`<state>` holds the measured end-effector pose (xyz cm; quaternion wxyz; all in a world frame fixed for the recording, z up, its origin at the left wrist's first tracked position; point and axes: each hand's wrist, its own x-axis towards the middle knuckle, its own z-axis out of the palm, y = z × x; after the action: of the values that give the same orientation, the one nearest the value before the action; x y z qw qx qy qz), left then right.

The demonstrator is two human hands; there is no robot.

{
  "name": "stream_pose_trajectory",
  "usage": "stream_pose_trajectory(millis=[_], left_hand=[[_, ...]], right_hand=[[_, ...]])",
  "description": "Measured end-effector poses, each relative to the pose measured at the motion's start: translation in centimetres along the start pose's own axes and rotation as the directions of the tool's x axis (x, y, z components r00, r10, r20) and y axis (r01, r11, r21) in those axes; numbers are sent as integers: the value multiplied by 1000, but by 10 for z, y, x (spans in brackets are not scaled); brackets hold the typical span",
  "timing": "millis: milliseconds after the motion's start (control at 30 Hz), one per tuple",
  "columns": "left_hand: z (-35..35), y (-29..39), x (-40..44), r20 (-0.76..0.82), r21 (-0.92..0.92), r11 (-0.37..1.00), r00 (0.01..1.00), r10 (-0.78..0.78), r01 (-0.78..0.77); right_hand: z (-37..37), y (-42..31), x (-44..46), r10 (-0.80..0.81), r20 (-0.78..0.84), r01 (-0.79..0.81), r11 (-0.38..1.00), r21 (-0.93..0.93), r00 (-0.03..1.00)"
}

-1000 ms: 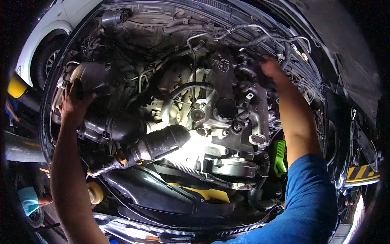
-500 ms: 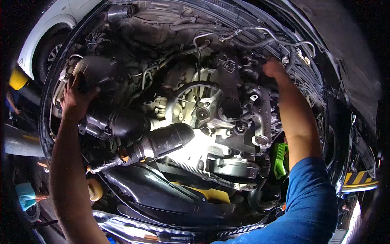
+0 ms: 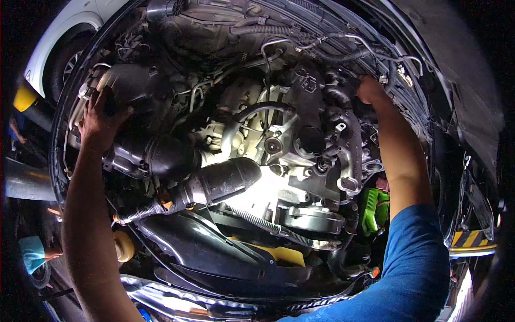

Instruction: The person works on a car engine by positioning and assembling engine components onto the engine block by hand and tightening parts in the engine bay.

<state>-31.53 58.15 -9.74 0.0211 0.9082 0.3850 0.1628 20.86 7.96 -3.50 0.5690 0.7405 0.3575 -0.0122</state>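
My left hand rests with spread fingers on the dark rounded housing at the left side of the engine bay. Below it runs a wide black air intake duct, its end lit brightly. Across the engine, my right hand reaches to the far right rear, beside hoses and wiring. Its fingers look curled and their tips are hidden in shadow, so whatever they grip does not show. A metal pipe on the engine lies left of my right forearm.
A bright green object sits low at the right of the bay. A ribbed hose crosses the front, above a black plastic cover. The raised hood edges the right. At far left shows another person's hand.
The view has shifted slightly, moving the engine a little rightward. My right hand has moved slightly right, while my left hand stays on the housing. A pinkish item now shows beside my right forearm.
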Motion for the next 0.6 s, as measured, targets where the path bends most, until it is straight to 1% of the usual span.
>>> stream_pose_trajectory(millis=[33,133,200,233,300,333,400,433,467,500,567,600], left_hand=[[-2,2,0,20,0,1000,1000,-8,8],[-7,5,2,75,-22,1000,997,-17,19],[-10,5,2,101,-66,998,995,-8,14],[-9,6,2,95,-59,998,995,-12,17],[-9,8,2,80,-43,999,997,-21,25],[-13,11,2,97,-37,999,995,-33,37],[-19,16,1,132,-22,998,990,-57,61],[-11,9,2,89,-43,998,996,-30,34],[3,-4,5,46,-65,998,999,-4,7],[4,-3,5,0,-84,996,1000,22,-22],[3,-5,5,45,-95,995,999,2,2],[-1,-3,4,67,-101,995,998,-8,15]], right_hand=[[2,-1,2,-9,40,10,1000,-29,999],[11,1,-17,25,-232,-4,996,90,972],[5,3,-12,-33,-166,37,999,24,986],[4,3,-9,-60,-131,60,998,-5,990],[-3,3,-9,-94,-144,91,995,-30,985],[-9,3,-9,-112,-151,107,993,-43,982],[-25,0,-4,-174,-26,171,982,-82,984],[-28,-2,-1,-203,38,206,974,-99,978],[-29,-3,1,-101,42,98,994,57,994],[-28,-3,4,2,60,-15,978,209,998],[-23,-6,7,54,30,-60,961,269,998],[-18,-7,6,2,-29,4,984,176,1000]])
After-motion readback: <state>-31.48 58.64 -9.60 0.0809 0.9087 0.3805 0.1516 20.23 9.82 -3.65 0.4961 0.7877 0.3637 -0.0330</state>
